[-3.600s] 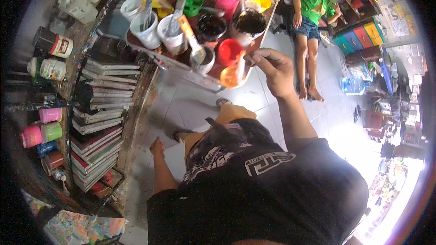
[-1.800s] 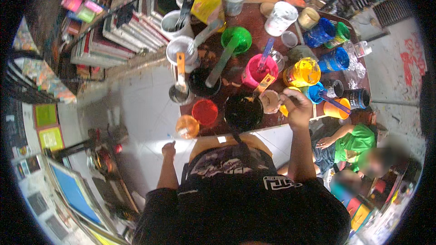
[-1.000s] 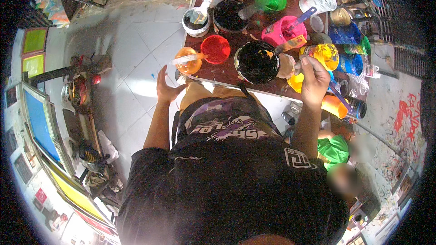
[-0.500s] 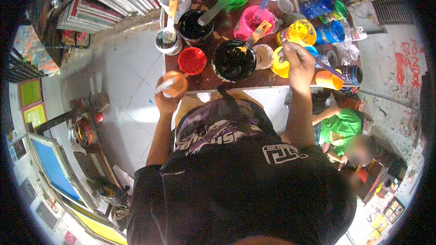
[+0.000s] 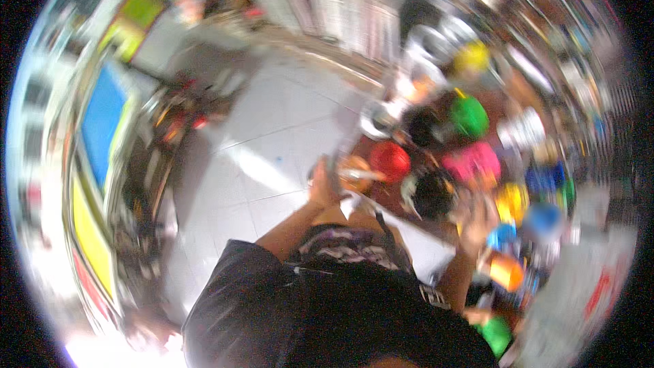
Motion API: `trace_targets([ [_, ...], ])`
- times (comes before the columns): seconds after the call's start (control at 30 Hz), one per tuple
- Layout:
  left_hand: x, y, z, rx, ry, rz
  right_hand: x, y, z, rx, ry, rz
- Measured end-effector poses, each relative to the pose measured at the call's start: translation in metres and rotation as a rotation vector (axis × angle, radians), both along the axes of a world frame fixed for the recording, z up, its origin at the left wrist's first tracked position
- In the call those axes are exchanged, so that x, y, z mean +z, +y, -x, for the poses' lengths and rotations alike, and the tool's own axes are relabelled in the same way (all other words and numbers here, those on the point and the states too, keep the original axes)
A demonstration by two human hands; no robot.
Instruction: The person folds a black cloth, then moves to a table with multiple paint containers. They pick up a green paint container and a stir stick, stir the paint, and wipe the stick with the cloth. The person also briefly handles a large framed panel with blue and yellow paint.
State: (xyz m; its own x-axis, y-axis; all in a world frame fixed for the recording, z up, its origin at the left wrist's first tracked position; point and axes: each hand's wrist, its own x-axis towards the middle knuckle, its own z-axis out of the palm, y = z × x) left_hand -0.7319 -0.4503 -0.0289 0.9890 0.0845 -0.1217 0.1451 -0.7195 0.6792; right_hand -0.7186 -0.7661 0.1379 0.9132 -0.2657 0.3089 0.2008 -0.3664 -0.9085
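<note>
My left hand (image 5: 325, 185) is beside an orange cup (image 5: 354, 163) at the near left corner of the table; blur hides whether its fingers grip the cup. A white stick-like tool (image 5: 368, 175) lies across that cup. My right hand (image 5: 475, 219), smeared by motion, is over the table's near edge, between a tub of black paint (image 5: 432, 194) and a yellow tub (image 5: 512, 203). What its fingers do is not clear. A red tub (image 5: 390, 161) sits close to the orange cup, and a pink tub (image 5: 477, 161) is farther right.
Beyond are a green container (image 5: 470, 116) and white tubs (image 5: 377, 120). An orange container (image 5: 505, 271) lies at the right. Framed screens (image 5: 351, 17) stand at the back; a blue panel (image 5: 103, 126) leans left. Another person's green sleeve (image 5: 496, 335) shows lower right.
The view has swung to the left, so the table now appears farther right, and the picture is blurred. The white tool now points right across the orange cup instead of left.
</note>
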Motion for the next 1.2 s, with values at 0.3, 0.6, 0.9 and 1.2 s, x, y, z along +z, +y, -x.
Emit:
trace_targets([
  [0.3,-0.012,0.144,0.109,0.893,-0.123,0.172,0.022,0.103,-0.064,0.235,0.076,0.039],
  [0.6,0.255,0.396,0.272,1.184,-1.316,-0.581,0.166,0.313,-0.136,0.798,-0.558,-0.022],
  [0.9,0.414,0.498,0.339,1.088,-1.382,-0.952,0.338,0.574,-0.099,1.055,-0.853,0.068],
  [1.2,0.385,0.576,0.341,1.267,-1.179,-0.945,0.348,0.774,-0.100,1.246,-0.838,0.025],
])
